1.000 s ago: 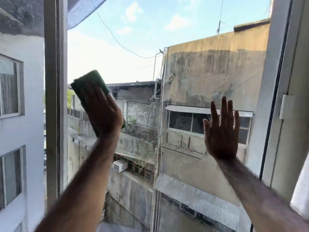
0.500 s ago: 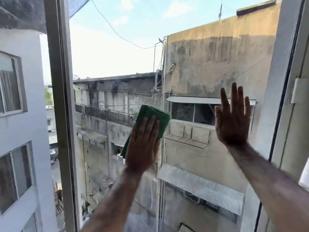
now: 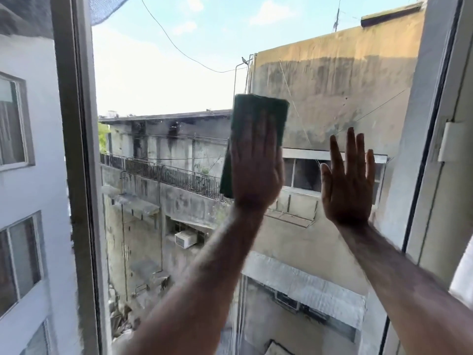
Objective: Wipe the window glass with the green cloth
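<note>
My left hand (image 3: 256, 172) presses the green cloth (image 3: 258, 116) flat against the window glass (image 3: 158, 98), fingers straight over it, cloth showing above and left of them. Just right, my right hand (image 3: 346, 185) rests open on the glass, fingers spread, near the window frame (image 3: 432, 124).

We see a dark green cloth (image 3: 258, 116) against a pale blue sky (image 3: 210, 29). The wall (image 3: 332, 80) beyond is tan with dark streaks, and the window frame (image 3: 76, 149) is grey-white.
</note>
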`<action>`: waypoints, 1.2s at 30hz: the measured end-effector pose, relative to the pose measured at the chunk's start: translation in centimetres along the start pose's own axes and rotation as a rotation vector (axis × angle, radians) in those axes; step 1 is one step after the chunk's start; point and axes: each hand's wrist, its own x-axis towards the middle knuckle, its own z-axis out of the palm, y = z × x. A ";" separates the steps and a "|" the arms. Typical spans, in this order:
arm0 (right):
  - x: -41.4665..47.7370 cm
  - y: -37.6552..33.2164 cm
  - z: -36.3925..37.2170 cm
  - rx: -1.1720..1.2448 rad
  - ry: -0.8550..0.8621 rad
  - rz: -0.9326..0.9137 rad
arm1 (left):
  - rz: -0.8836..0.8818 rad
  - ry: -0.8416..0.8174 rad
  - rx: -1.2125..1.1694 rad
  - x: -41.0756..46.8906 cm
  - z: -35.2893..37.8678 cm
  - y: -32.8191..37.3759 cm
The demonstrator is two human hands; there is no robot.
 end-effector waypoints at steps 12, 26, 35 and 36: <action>-0.1 -0.8 -0.4 0.024 0.019 0.021 | -0.181 -0.253 0.140 -12.9 -7.9 -17.9; -0.2 -0.1 0.4 -0.007 0.051 -0.004 | 0.085 -0.073 0.042 0.1 -0.2 0.3; -0.2 -0.4 0.1 0.006 0.024 0.012 | 0.153 -0.323 0.092 -13.3 -3.8 -8.6; -0.2 -0.5 0.0 0.006 0.015 0.015 | 0.084 -0.323 0.113 -13.8 -5.0 -11.0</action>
